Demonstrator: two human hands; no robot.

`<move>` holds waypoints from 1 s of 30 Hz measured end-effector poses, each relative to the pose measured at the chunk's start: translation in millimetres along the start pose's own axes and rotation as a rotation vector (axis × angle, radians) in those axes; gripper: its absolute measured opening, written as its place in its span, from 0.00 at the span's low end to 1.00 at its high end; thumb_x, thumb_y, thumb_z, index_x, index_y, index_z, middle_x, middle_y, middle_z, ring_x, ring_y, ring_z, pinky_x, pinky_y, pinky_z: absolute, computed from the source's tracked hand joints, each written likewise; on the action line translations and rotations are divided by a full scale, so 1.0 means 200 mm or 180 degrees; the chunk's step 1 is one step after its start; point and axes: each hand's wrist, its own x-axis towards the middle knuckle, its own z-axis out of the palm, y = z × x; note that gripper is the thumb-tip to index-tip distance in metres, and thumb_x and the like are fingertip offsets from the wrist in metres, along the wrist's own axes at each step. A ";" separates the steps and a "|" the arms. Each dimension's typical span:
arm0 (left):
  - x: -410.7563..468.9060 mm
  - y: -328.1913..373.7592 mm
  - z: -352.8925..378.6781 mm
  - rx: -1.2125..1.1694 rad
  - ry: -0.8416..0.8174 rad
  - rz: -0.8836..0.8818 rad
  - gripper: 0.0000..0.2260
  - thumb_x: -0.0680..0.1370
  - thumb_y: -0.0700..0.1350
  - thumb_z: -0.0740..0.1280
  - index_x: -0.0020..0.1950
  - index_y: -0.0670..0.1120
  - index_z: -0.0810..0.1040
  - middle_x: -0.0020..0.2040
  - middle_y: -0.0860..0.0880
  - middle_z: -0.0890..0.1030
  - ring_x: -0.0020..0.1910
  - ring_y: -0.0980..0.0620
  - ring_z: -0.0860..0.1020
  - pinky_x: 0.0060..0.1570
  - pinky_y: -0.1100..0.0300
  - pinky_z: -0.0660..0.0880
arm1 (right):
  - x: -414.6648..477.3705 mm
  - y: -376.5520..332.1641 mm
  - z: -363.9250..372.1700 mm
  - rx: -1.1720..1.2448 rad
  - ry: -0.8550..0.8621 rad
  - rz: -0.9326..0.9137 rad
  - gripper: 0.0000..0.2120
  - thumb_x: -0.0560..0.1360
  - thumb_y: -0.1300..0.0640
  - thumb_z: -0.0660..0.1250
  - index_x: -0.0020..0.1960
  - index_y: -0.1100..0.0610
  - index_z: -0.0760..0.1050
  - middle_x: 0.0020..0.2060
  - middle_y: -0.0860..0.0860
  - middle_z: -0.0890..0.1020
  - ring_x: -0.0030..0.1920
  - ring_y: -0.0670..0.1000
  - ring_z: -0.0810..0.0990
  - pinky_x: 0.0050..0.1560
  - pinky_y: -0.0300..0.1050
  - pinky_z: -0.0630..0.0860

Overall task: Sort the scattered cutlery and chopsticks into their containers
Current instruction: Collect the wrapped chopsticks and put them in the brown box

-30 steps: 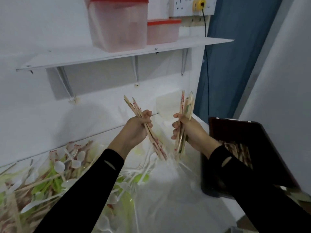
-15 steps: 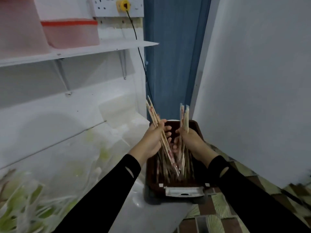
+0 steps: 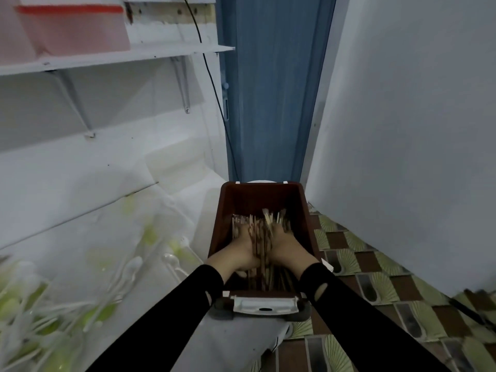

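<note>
Hands (image 3: 241, 249) cover chopsticks (image 3: 268, 220) (grip unclear).

the fingers of the left hand (image 3: 237, 251) and the right hand (image 3: 290, 244) are buried among the chopsticks (image 3: 259, 238) inside the brown box (image 3: 257, 196), so whether either hand grips any sticks cannot be told. blur smears the stick tips, and their wrappers are unreadable. the sticks' near ends vanish behind the wrists and the box's near wall. toward the near left corner of the bench (image 3: 236, 342), the plastic cutlery (image 3: 130, 267) is a blurred white and green heap, cut off by the picture's left and bottom edges. the pink tub (image 3: 72, 30) on the shelf (image 3: 120, 59) is cropped at the top.
</note>
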 end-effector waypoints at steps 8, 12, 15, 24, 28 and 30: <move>0.01 -0.01 0.01 0.0890 0.0394 0.0573 0.26 0.79 0.45 0.66 0.75 0.46 0.61 0.76 0.43 0.53 0.73 0.37 0.56 0.70 0.49 0.63 | -0.02 -0.01 -0.02 0.0017 0.0946 -0.0481 0.22 0.79 0.65 0.58 0.72 0.63 0.61 0.61 0.65 0.75 0.58 0.64 0.77 0.57 0.50 0.75; 0.01 -0.02 0.02 0.0983 0.0151 0.0681 0.27 0.81 0.43 0.61 0.79 0.47 0.56 0.79 0.42 0.47 0.77 0.38 0.52 0.71 0.52 0.61 | 0.00 -0.04 -0.01 0.0099 0.0905 -0.0528 0.22 0.80 0.62 0.59 0.73 0.64 0.62 0.57 0.64 0.78 0.56 0.63 0.79 0.54 0.51 0.77; 0.02 -0.02 0.01 0.0906 0.0472 0.0555 0.22 0.81 0.38 0.58 0.74 0.40 0.60 0.78 0.38 0.50 0.71 0.36 0.64 0.68 0.50 0.66 | 0.02 -0.05 0.02 -0.0536 0.0587 -0.0573 0.13 0.80 0.62 0.57 0.61 0.65 0.74 0.55 0.62 0.79 0.57 0.62 0.78 0.54 0.48 0.74; 0.00 -0.01 0.01 0.1836 -0.0172 0.0902 0.23 0.81 0.47 0.60 0.75 0.42 0.64 0.78 0.42 0.56 0.77 0.41 0.55 0.74 0.51 0.54 | -0.01 -0.02 0.01 -0.1280 0.0214 -0.0298 0.14 0.80 0.64 0.57 0.63 0.67 0.73 0.63 0.63 0.74 0.63 0.62 0.75 0.58 0.51 0.73; -0.03 -0.01 0.00 0.1722 0.0171 0.0842 0.19 0.80 0.47 0.62 0.69 0.38 0.71 0.73 0.38 0.61 0.63 0.39 0.71 0.63 0.51 0.70 | -0.09 -0.04 -0.02 -0.1190 0.0454 -0.0303 0.15 0.80 0.66 0.55 0.64 0.66 0.73 0.65 0.63 0.70 0.62 0.63 0.75 0.61 0.53 0.73; -0.08 -0.02 -0.05 0.1185 0.0625 0.1313 0.17 0.79 0.45 0.63 0.66 0.39 0.74 0.68 0.39 0.68 0.61 0.39 0.73 0.62 0.50 0.72 | -0.11 -0.07 -0.02 -0.1066 0.0789 -0.0551 0.15 0.80 0.62 0.58 0.64 0.62 0.73 0.64 0.61 0.71 0.60 0.62 0.75 0.59 0.53 0.75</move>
